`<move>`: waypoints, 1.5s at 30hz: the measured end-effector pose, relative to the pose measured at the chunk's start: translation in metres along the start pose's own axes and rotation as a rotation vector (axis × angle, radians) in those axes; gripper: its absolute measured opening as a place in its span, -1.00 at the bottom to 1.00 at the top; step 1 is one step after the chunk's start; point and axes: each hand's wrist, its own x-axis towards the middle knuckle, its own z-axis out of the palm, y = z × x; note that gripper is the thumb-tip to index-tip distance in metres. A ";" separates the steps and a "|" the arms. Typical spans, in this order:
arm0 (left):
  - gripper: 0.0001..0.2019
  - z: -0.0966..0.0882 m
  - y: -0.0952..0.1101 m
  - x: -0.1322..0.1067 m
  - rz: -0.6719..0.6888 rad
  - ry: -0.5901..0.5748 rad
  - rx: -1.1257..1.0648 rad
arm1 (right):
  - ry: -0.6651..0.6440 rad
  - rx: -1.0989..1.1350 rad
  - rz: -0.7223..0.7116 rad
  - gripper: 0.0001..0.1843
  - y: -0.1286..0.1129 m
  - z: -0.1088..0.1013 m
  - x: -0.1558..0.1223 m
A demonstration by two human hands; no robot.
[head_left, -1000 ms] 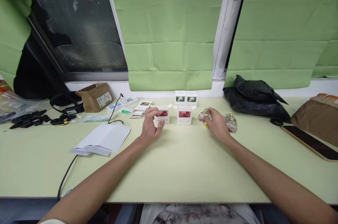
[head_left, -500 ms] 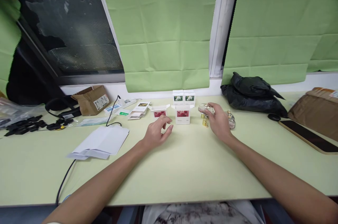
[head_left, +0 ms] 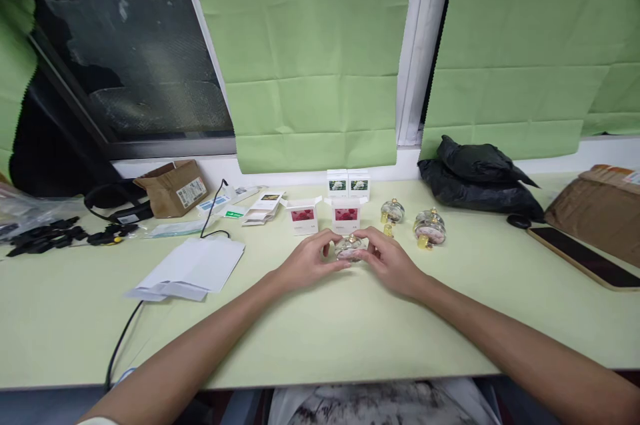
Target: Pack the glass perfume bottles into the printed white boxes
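Between both hands, just in front of two open boxes, is a small round glass bottle (head_left: 349, 248) with a gold top. My left hand (head_left: 309, 260) has its fingers closed on the bottle's left side. From the right, my right hand (head_left: 392, 261) grips the same bottle with thumb and fingers. Fingertips cover part of it. Behind stand a left white box (head_left: 303, 217) and a right white box (head_left: 346, 217), each with a red flower picture and raised flaps. To the right sit two similar bottles, a farther one (head_left: 395, 211) and a nearer one (head_left: 430, 227), with small gold pieces (head_left: 388, 230) beside them.
Two white boxes with green pictures (head_left: 349, 185) stand at the back. Black plastic bags (head_left: 480, 178), a phone (head_left: 590, 257) and a brown package (head_left: 600, 211) lie on the right. White paper (head_left: 193, 266), a cardboard box (head_left: 173, 190) and a black cable (head_left: 123, 345) are left.
My right hand has moved left from the group of bottles with one glass bottle. My left hand has come right to meet it and now holds the bottle too.
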 end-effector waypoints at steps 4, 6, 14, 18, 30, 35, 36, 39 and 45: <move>-0.64 0.002 0.001 0.001 -0.028 -0.046 0.025 | -0.027 0.004 0.018 -0.67 0.004 -0.001 -0.001; -0.66 0.004 0.001 0.002 -0.047 -0.048 0.031 | -0.035 0.008 0.031 -0.67 0.005 -0.002 -0.001; -0.69 0.010 -0.001 0.001 -0.093 -0.051 0.002 | -0.069 0.022 0.046 -0.67 0.009 0.000 0.001; -0.67 0.010 -0.001 0.002 -0.114 -0.054 -0.001 | -0.093 0.008 0.022 -0.63 0.007 -0.008 0.003; -0.65 0.005 -0.003 0.000 -0.120 -0.102 0.116 | 0.264 -0.393 0.312 -0.83 0.039 -0.054 0.013; -0.66 0.005 -0.004 -0.001 -0.102 -0.105 0.121 | 0.046 -0.523 0.546 -0.70 0.037 -0.055 0.010; -0.66 0.005 -0.004 -0.001 -0.099 -0.106 0.122 | 0.007 -0.538 0.567 -0.69 0.035 -0.054 0.010; -0.65 0.006 -0.005 0.000 -0.085 -0.110 0.118 | -0.077 -0.582 0.576 -0.74 0.033 -0.049 0.009; -0.67 0.006 -0.005 0.001 -0.059 -0.105 0.108 | -0.077 -0.619 0.551 -0.83 0.038 -0.039 0.009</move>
